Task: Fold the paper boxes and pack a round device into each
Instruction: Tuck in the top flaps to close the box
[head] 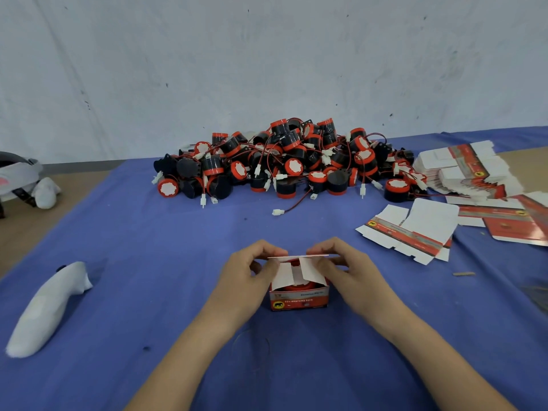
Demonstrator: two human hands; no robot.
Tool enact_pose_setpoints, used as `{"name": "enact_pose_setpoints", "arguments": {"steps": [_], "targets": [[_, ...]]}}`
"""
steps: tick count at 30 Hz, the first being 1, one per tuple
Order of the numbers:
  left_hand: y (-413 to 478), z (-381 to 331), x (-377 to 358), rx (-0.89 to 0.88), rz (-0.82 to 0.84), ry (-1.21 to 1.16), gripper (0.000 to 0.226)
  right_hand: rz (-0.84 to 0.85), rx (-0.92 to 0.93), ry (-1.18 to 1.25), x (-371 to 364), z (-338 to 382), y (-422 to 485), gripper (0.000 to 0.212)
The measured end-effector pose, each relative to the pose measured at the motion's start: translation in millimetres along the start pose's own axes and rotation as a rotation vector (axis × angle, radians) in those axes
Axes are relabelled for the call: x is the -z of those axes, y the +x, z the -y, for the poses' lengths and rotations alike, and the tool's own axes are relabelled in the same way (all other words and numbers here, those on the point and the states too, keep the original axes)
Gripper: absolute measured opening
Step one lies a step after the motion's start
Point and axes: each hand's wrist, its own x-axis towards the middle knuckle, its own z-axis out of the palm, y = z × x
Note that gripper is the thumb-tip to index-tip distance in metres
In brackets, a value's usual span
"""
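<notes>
A small red and white paper box (299, 298) stands on the blue cloth near the front middle. Its top is open, two white side flaps lean inward, and a red round device shows inside. My left hand (249, 271) grips the box's left side and pinches the lid flap. My right hand (341, 266) pinches the same flap from the right. A large pile of black and red round devices (281, 161) with red wires lies behind. Flat unfolded boxes (409, 229) lie to the right, with a stack of flat boxes (465, 170) further back.
A white cloth-wrapped object (47, 310) lies on the cloth at the left. A white and grey headset-like object (20, 179) sits at the far left edge. A small wooden sliver (464, 273) lies right of my hands. A pale wall rises behind the table.
</notes>
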Motion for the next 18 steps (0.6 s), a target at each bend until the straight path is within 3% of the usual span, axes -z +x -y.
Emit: {"name": "enact_pose_setpoints", "arguments": {"steps": [6,10,11,14,18], "targets": [[-9,3,5,0.034,0.053,-0.006,0.051,0.036,-0.103,-0.024,6,-7,-4,0.055],[-15,10,12,-0.134,0.125,0.336,0.026,0.144,0.009,-0.075,11,-4,-16,0.025],[-17,12,15,-0.163,0.155,0.407,0.035,0.178,0.033,-0.113,12,-4,-20,0.019],[-23,18,20,-0.256,0.200,0.485,0.060,0.238,0.112,-0.271,14,-6,-27,0.042],[-28,16,19,-0.344,0.163,0.503,0.049,0.230,0.210,-0.359,13,-4,-28,0.040]]}}
